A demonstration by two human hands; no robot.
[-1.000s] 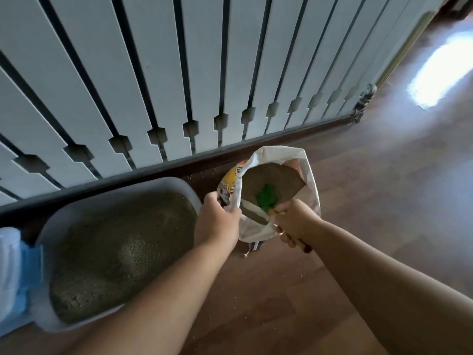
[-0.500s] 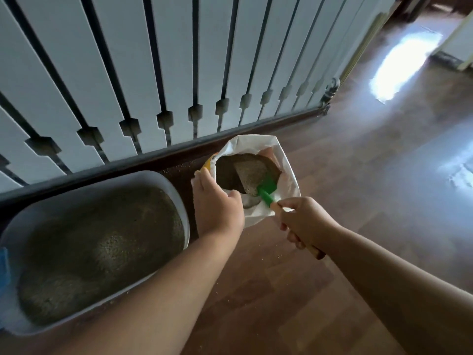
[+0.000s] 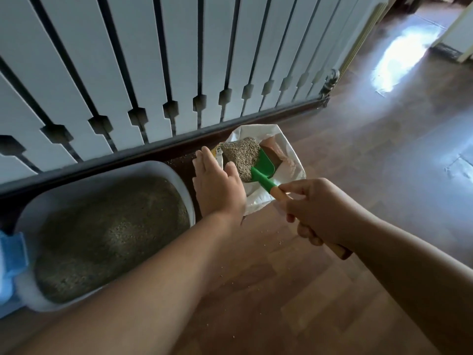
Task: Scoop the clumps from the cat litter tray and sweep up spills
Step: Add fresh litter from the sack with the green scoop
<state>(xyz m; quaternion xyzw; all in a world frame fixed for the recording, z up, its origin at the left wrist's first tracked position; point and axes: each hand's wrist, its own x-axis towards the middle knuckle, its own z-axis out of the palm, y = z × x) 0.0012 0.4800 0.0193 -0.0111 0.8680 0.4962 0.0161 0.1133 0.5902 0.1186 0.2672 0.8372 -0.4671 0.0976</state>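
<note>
A pale litter tray full of grey-brown litter sits on the wood floor at the left. To its right stands an open white litter bag with granules heaped inside. My left hand holds the bag's left rim, thumb over the edge and fingers along the outside. My right hand grips the wooden handle of a green scoop. The scoop's blade lies in the bag against the granules.
A white baluster railing on a dark base rail runs right behind the tray and bag. Loose grains dot the floor in front of the bag. Something blue and white touches the tray's left end. Open wood floor extends right.
The scoop's blade has come up from deep in the bag and lies more in view. My left hand's fingers have straightened along the rim. The camera has swung left and back.
</note>
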